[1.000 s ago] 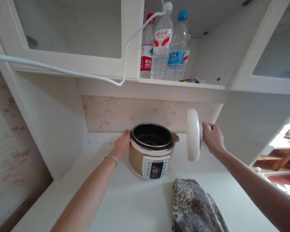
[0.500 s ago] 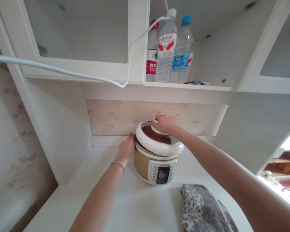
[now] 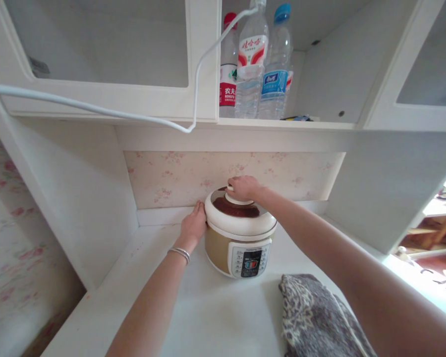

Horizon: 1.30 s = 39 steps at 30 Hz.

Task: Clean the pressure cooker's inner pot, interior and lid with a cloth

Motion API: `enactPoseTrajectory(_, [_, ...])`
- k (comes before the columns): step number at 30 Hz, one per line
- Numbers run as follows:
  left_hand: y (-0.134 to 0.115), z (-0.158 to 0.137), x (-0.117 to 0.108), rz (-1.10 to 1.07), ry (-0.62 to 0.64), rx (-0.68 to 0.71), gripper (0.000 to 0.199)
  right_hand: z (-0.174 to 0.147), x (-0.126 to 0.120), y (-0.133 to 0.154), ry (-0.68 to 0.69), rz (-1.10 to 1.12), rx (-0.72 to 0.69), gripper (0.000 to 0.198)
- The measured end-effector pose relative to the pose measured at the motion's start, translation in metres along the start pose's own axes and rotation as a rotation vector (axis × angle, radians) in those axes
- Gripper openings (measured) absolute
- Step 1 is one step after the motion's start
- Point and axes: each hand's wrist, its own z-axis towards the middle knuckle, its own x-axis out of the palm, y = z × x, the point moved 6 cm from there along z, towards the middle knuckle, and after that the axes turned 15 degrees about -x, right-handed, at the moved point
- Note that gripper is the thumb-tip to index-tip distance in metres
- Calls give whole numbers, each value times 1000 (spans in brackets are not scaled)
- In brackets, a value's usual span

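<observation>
A gold and white electric pressure cooker point(image 3: 217, 252) stands on the white counter, its control panel facing me and turned a little right. Its white-rimmed lid point(image 3: 223, 218), with a brown glossy top, sits level on the body. My right hand point(image 3: 243, 188) is closed round the knob on top of the lid. At the cooker's left side, my left hand point(image 3: 194, 223) grips the edge just below the lid; the fingertips reach toward the back and are partly hidden. A bracelet circles my left wrist.
A grey patterned cloth point(image 3: 315, 312) lies on the counter point(image 3: 223, 317) at front right. Overhead, a shelf point(image 3: 319, 124) holds several plastic bottles point(image 3: 250, 74). A white cable point(image 3: 134, 115) hangs across the upper left, before the cabinet door point(image 3: 107, 89).
The lid was tilted with a dark gap at its left; it now lies level, the gap gone. My right hand has turned with it and shifted left. The camera view has shifted slightly.
</observation>
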Motion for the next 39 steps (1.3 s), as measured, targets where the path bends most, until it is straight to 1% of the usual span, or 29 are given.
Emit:
enactPoseTrajectory(3, [-1, -1, -1, 12, 7, -9, 63, 2, 3, 0, 4, 10, 2, 47])
enactPoseTrajectory(10, [-1, -2, -2, 29, -23, -5, 55, 1, 12, -4, 5, 20, 43, 50])
enactPoseTrajectory(16, [-2, -2, -2, 44, -11, 0, 56, 1, 10, -3, 19, 30, -62, 44])
enactPoseTrajectory(21, [-4, -3, -3, 57, -6, -6, 58, 1, 9, -3, 36, 45, -105, 44])
enactPoseTrajectory(23, [-4, -3, -3, 59, -9, -1, 58, 3, 10, -4, 48, 50, -95, 45])
enactPoseTrajectory(28, [-3, -1, -1, 65, -15, 4, 56, 9, 13, -5, 73, 47, -19, 46])
enactPoseTrajectory(30, [-3, -1, -1, 63, -17, 6, 55, 10, 13, -5, 62, 39, -23, 45])
enactPoseTrajectory(33, [-3, -1, -2, 56, -17, 4, 56, 8, 13, -3, 33, 28, -90, 42])
enactPoseTrajectory(39, [-4, 0, -1, 62, 0, 2, 60, 0, 9, -3, -15, 10, -292, 34])
